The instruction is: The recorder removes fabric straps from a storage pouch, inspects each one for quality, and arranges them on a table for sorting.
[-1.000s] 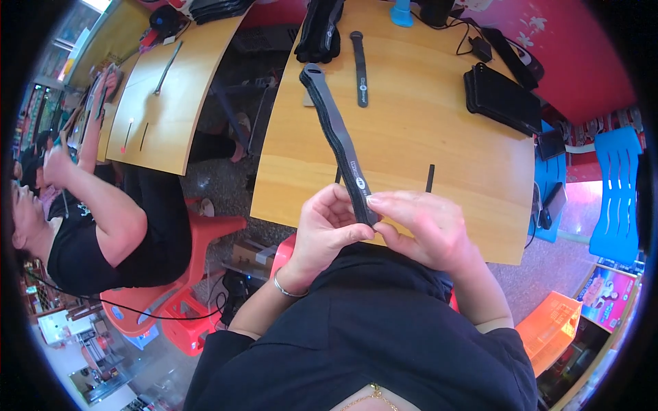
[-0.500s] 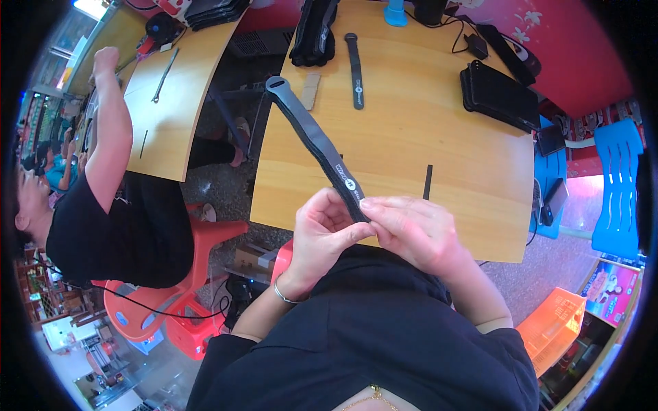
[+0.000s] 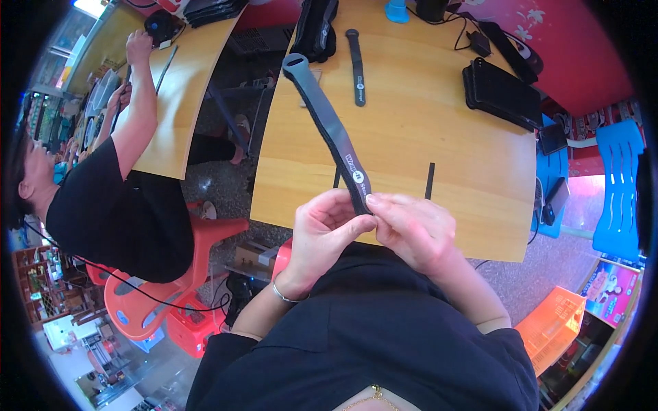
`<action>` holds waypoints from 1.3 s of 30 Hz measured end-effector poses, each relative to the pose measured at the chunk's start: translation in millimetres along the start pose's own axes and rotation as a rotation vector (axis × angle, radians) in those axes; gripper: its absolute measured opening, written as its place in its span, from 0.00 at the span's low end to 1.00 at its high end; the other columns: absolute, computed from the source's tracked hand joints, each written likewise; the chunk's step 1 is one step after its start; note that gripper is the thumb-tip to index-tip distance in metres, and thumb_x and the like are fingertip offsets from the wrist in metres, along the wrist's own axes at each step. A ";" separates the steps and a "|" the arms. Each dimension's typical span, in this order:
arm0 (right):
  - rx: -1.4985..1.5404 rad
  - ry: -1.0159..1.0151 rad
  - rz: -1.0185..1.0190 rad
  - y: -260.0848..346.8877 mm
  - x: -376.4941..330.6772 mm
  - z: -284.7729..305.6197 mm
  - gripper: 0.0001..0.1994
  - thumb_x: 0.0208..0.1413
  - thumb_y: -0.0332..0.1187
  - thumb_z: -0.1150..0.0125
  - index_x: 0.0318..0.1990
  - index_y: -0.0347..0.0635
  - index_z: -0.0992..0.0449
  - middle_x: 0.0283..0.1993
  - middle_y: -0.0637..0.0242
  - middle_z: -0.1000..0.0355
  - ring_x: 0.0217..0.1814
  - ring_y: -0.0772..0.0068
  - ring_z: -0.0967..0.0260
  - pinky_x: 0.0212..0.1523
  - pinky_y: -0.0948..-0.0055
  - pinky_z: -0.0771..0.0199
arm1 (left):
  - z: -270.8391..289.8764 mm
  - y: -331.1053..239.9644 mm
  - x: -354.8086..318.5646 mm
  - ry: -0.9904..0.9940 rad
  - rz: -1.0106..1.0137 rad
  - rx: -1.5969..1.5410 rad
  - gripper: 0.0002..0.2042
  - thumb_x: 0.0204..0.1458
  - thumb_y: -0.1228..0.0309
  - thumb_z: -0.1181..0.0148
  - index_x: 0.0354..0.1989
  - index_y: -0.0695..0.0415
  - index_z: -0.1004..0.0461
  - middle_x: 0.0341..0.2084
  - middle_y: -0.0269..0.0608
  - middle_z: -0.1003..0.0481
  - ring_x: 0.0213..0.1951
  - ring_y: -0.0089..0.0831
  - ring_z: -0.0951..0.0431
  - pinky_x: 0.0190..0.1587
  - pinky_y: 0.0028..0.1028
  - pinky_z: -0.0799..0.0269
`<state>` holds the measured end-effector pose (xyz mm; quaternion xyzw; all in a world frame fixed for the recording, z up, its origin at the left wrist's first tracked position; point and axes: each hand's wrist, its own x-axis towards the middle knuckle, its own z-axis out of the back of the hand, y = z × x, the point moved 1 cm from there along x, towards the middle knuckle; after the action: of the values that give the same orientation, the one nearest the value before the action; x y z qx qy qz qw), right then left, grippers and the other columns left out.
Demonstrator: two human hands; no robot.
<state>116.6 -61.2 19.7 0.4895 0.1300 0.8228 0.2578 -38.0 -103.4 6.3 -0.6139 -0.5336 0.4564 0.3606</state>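
Both my hands grip the near end of a small stack of dark grey hook-and-loop straps (image 3: pixel 329 122), held above the table's front edge. The stack slants up and away to the left, its slotted, rounded end farthest from me. My left hand (image 3: pixel 327 226) has its thumb and curled fingers closed around the lower end. On the right side, my right hand (image 3: pixel 417 222) pinches that same end between thumb and fingers. A single grey strap (image 3: pixel 356 68) of the same kind lies flat on the table beyond.
On the wooden table (image 3: pixel 301 195) lie a pile of dark straps (image 3: pixel 317 31), a black stack (image 3: pixel 502 94) and a thin black strip (image 3: pixel 430 181). A black adapter (image 3: pixel 480 44) and a blue stand (image 3: pixel 396 11) are farther back. At left, a co-worker (image 3: pixel 116 212) sits at another table.
The far end of the held stack has swung up and to the right; my hands stay nearly in place. The co-worker's raised hand has moved right, and a second hand with a strap shows.
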 end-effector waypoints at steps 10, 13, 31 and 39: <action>-0.024 0.017 -0.029 -3.2 -2.5 -2.1 0.19 0.36 0.26 0.35 0.42 0.40 0.23 0.34 0.65 0.25 0.36 0.67 0.25 0.35 0.73 0.23 | -0.7 3.1 7.3 0.068 0.033 -0.050 0.11 0.54 0.79 0.44 0.44 0.69 0.29 0.35 0.42 0.24 0.38 0.24 0.23 0.43 0.23 0.25; -0.051 0.001 -0.022 -6.2 -2.6 -5.5 0.17 0.36 0.25 0.34 0.40 0.40 0.23 0.28 0.67 0.27 0.32 0.69 0.26 0.32 0.74 0.23 | 0.3 4.8 7.2 0.035 0.075 0.024 0.10 0.55 0.79 0.46 0.45 0.69 0.29 0.35 0.42 0.24 0.37 0.24 0.23 0.42 0.23 0.25; 0.342 0.107 -0.196 -28.4 -6.3 5.0 0.09 0.40 0.23 0.34 0.32 0.39 0.25 0.41 0.63 0.26 0.44 0.61 0.27 0.42 0.68 0.27 | -2.5 -1.1 10.6 0.103 0.082 0.060 0.11 0.56 0.79 0.48 0.46 0.71 0.30 0.35 0.44 0.24 0.36 0.27 0.22 0.42 0.25 0.24; 0.767 0.049 -0.782 -19.5 -8.5 6.4 0.05 0.47 0.20 0.41 0.32 0.38 0.29 0.39 0.60 0.27 0.41 0.61 0.27 0.43 0.69 0.27 | -2.3 -4.3 3.0 0.140 0.136 0.031 0.11 0.55 0.80 0.48 0.46 0.70 0.30 0.36 0.45 0.24 0.38 0.27 0.22 0.43 0.25 0.24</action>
<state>131.2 -49.9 7.4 0.4441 0.5990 0.5704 0.3443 -37.3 -99.6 10.5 -0.6736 -0.4568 0.4441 0.3747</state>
